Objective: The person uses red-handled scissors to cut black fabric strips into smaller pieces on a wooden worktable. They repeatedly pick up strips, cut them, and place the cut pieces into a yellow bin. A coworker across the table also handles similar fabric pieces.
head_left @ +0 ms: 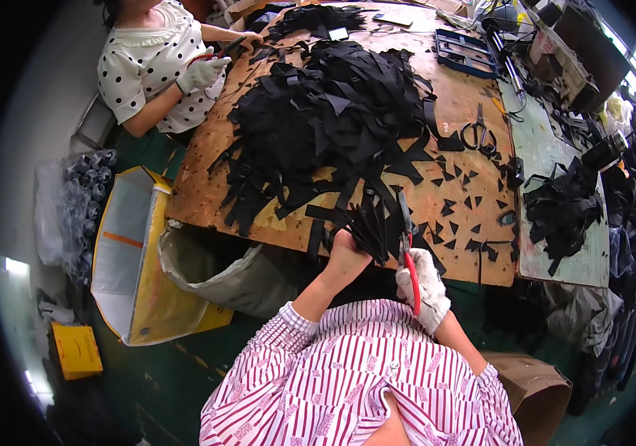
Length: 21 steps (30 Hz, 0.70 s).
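My bare left hand (pixel 346 259) is closed round a bundle of narrow black fabric strips (pixel 367 227) at the table's near edge. Just right of it, my white-gloved right hand (pixel 427 291) grips red-handled shears (pixel 412 273), their metal blades pointing up beside the bundle's tips. Beyond both hands lies a large heap of black fabric pieces (pixel 318 119) on the worn wooden table (pixel 206 193). Small black triangular scraps (pixel 448 229) are scattered to the right, below a pair of black scissors (pixel 478 137).
A co-worker (pixel 147 67) with gloved hands holds a tool at the upper left. A yellow bin (pixel 147 297) and pale sack (pixel 184 264) stand below the table's left side. A blue tray (pixel 466 56), tools and a green side board (pixel 570 264) with more black pieces are on the right.
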### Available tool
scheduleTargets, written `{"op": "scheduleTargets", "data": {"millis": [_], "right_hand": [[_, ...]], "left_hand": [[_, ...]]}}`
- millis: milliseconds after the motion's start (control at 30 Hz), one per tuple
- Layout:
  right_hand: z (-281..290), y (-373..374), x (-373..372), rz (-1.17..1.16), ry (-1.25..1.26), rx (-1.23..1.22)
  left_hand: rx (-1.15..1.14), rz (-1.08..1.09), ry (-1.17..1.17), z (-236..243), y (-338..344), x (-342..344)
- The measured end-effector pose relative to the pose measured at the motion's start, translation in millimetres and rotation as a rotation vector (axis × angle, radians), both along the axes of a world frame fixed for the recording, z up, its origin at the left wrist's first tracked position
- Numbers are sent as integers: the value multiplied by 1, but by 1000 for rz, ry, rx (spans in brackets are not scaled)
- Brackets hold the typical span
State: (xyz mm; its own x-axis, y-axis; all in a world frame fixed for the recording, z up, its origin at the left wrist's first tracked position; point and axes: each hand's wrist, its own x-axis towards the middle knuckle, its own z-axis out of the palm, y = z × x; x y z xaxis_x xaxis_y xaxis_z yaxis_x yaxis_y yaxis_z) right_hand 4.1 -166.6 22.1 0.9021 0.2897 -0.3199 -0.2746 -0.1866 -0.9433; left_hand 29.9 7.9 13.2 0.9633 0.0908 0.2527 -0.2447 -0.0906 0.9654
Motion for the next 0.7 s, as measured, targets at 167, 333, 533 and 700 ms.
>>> {"op": "scheduleTargets", "data": {"millis": [167,333,533,700], "right_hand": [[-7,3,8,-210,225,275],[12,-9,18,-361,114,469],[-6,-17,10,-298,140,518],[1,-14,10,-263,96,442]], "left_hand": [[-164,-74,322,14,2,-4],[-506,-202,399,13,24,-8],[-137,-201,255,16,33,-7],[-204,33,44,43,54,31]]}}
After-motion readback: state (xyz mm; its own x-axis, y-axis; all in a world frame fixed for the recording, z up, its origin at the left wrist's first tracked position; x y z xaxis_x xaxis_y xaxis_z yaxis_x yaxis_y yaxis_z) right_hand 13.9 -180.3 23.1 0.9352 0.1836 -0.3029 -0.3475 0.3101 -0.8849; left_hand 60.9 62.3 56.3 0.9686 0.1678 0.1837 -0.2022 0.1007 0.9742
